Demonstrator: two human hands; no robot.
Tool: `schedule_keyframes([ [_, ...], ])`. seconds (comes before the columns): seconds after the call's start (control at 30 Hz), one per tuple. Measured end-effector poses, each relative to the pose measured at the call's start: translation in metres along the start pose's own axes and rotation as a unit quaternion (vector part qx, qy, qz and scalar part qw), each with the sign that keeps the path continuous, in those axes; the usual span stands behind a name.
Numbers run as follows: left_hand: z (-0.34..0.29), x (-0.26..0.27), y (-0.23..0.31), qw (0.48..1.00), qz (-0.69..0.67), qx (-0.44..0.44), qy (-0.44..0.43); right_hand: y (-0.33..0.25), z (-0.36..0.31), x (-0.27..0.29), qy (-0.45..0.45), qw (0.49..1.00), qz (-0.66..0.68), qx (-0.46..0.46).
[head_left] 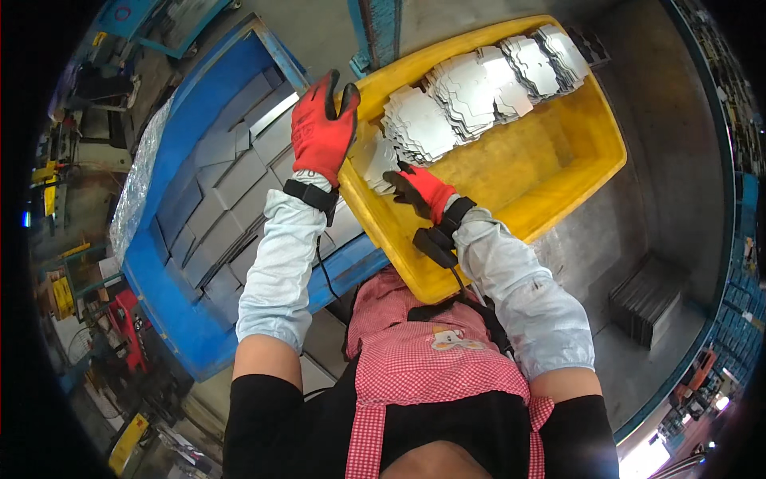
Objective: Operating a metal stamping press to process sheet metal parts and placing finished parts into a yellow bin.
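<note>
My left hand point(323, 132), in a red glove with dark fingertips, is raised where the blue bin point(171, 307) and the yellow bin point(594, 164) meet. Its thumb and forefinger stand apart with nothing visible between them. Inside the yellow bin's left end, my right hand point(427, 191) has its dark-tipped fingers stretched toward a few thin metal plates point(373, 158). Those fingertips appear to touch the plates' lower edge; the exact contact is unclear. Beside them, overlapping stacks of notched silvery plates point(423, 124) run along the bin's far side.
Flat grey metal pieces point(231, 180) fill the blue bin at left. The yellow bin stands on a metal surface point(574, 263) with a raised side. A stack of dark plates point(648, 302) sits at right. A blue post point(381, 32) rises behind the bins.
</note>
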State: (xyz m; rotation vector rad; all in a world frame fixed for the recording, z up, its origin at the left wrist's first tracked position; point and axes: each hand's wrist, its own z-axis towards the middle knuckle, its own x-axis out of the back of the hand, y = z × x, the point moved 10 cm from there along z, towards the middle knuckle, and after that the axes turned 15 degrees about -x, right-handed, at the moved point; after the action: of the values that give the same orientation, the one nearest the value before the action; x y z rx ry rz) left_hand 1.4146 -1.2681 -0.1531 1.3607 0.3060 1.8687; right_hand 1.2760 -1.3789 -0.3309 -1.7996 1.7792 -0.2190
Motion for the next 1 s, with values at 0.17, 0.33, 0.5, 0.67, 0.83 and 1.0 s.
schedule_keyframes([
  [0.17,0.002,0.000,0.003,0.999,-0.026,-0.015,0.016,-0.005,0.007,0.001,0.035,0.992,-0.053,0.105],
  [0.33,0.005,0.001,0.017,1.000,-0.017,-0.026,0.002,0.021,0.048,0.016,0.065,0.990,-0.056,0.109],
  [0.5,-0.007,-0.011,-0.011,0.988,-0.147,0.042,0.012,0.010,0.018,0.011,0.238,0.956,-0.158,0.062],
  [0.67,-0.008,-0.015,-0.011,0.978,-0.203,0.050,0.013,0.012,0.001,0.007,0.184,0.980,0.019,0.072],
  [0.83,-0.002,-0.014,0.005,0.992,-0.123,0.001,-0.030,0.051,0.051,-0.005,0.174,0.982,-0.013,-0.074],
  [1.0,-0.002,-0.013,0.013,0.994,-0.085,-0.062,-0.035,0.067,0.075,-0.003,0.165,0.980,0.086,-0.072],
])
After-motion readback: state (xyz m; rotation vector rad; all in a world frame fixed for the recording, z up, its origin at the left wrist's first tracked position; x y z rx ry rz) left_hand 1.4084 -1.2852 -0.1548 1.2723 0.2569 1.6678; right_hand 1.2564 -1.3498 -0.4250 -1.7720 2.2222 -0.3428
